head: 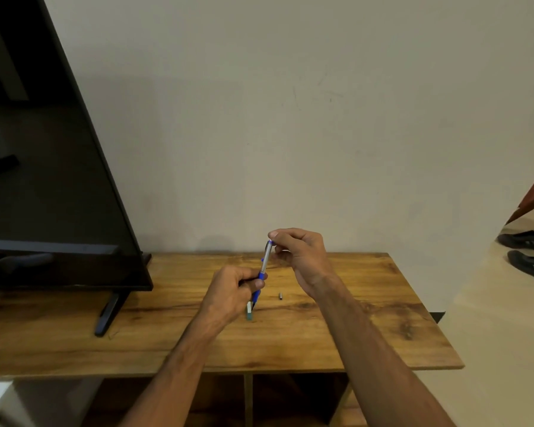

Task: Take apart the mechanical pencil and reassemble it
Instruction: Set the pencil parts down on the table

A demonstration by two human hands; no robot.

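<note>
The mechanical pencil [264, 264], silver barrel with blue grip and clip, stands nearly upright above the wooden table [336, 340]. My left hand [233, 292] is closed around its blue lower part. My right hand [301, 252] pinches the top end of the pencil between thumb and forefinger. A small dark metal piece [280, 295] lies on the table just right of the pencil's tip. A small white and teal piece [249, 312] lies on the table below my left hand, partly hidden by it.
A black television [43, 180] on a stand [107, 315] fills the left side of the table. The plain wall rises right behind the table. Dark shoes [527, 252] lie on the floor at the far right. Shelves open under the table front.
</note>
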